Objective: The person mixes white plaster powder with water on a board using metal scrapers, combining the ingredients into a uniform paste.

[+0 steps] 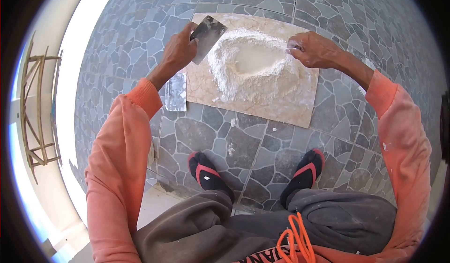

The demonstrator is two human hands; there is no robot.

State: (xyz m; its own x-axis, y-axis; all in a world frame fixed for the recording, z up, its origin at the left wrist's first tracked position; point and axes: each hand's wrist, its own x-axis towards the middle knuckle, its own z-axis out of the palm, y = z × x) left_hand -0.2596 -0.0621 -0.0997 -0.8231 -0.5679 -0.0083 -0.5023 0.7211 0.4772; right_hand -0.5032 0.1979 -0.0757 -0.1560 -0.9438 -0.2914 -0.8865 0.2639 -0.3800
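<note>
White powder (234, 82) lies on the board (288, 111), between both hands. The left hand (180, 50) holds the scraper (207, 39), slanted just beside it; the right hand (315, 50) has curled fingers at the opposite edge, contents I cannot tell.

1 wooden frame (40, 118) shows at far left, beyond the grey stone-patterned floor (192, 136).

Bright daylight — blown out to white along the left of the frame — lights the floor (206, 134) evenly with soft shadows, while the wide lens bows straight lines and darkens the corners to black.
</note>
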